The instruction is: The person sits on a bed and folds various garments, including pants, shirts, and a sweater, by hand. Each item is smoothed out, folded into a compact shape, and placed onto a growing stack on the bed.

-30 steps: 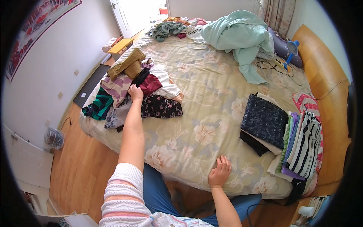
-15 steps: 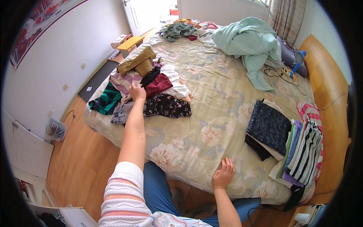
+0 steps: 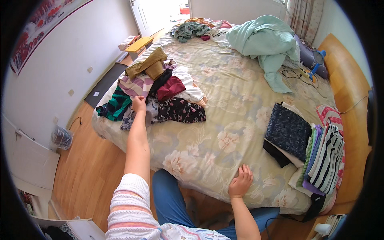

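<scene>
Left hand (image 3: 139, 104) reaches into the clothes pile (image 3: 160, 90) at the bed's (image 3: 224, 104) near-left corner, fingers pinched on a striped garment (image 3: 134, 86). Right hand (image 3: 241, 182) rests flat on the bedspread, fingers spread, holding nothing. Judgement: garment soft, light, limp; it may snag neighbours, so take a bunched fold.

One jumbled heap of clothes (image 3: 160, 92) lies at the left hand (image 3: 139, 104); two folded stacks (image 3: 308, 148) lie beyond the right hand (image 3: 241, 182); one mint blanket (image 3: 266, 40) lies farther off.
</scene>
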Tool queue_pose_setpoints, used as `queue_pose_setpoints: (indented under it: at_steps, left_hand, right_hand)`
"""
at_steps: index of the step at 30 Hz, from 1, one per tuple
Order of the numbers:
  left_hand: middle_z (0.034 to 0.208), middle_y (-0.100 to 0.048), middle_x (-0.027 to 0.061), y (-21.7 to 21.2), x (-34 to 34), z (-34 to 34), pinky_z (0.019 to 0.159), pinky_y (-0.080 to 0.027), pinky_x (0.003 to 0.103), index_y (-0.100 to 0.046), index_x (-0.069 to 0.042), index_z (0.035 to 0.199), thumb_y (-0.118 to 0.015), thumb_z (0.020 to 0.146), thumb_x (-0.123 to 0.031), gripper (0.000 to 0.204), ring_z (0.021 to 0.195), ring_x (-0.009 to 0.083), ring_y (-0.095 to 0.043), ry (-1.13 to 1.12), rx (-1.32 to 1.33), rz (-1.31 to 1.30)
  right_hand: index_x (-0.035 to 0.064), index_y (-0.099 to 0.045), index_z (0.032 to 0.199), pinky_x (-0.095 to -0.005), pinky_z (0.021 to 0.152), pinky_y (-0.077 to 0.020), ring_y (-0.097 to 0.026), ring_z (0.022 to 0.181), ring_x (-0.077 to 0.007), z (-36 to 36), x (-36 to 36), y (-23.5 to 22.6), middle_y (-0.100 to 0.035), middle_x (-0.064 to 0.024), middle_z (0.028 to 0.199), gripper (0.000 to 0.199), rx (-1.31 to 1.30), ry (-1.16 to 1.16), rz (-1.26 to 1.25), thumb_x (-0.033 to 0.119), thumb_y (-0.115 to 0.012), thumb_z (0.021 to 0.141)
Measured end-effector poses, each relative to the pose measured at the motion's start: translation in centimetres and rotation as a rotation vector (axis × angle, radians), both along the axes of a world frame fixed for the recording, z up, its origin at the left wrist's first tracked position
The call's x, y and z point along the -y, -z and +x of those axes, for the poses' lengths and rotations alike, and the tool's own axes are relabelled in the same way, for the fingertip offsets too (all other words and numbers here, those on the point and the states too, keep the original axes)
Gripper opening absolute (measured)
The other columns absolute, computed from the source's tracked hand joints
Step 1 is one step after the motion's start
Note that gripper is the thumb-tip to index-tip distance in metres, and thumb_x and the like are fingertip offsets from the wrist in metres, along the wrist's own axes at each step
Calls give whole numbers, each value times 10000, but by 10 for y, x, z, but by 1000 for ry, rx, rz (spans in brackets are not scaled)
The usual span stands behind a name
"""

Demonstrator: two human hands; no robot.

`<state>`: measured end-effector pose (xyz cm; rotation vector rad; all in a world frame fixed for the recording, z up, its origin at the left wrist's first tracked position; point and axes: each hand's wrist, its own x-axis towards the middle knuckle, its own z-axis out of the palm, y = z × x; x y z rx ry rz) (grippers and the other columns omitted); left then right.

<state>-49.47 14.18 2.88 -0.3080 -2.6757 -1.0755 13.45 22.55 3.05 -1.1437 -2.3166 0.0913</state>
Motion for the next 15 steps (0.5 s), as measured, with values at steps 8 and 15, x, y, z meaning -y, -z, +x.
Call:
queue_pose_setpoints:
  at_steps: [8, 15]
  left_hand:
    - [722, -570, 31, -129, -12, -49, 534, -443, 332, -644, -50, 896, -620, 871, -201, 155, 618, 186, -557, 278, 366, 303]
    - [827, -616, 74, -387, -58, 135, 687, -509, 328, -637, -37, 986, -489, 887, -93, 187, 763, 186, -609, 836, 332, 761]
  right_hand:
    - [29, -549, 1175, -496, 1128, -293, -437, 1293, -311, -3, 7, -1, -522, -132, 1309, 456, -41, -63, -6, 44, -501, 722]
    - [46, -561, 1131, -473, 1119, -287, -448, 1275, -314, 1, 10, -5, -536, -125, 1278, 407, -110, -34, 0, 58, -532, 724]
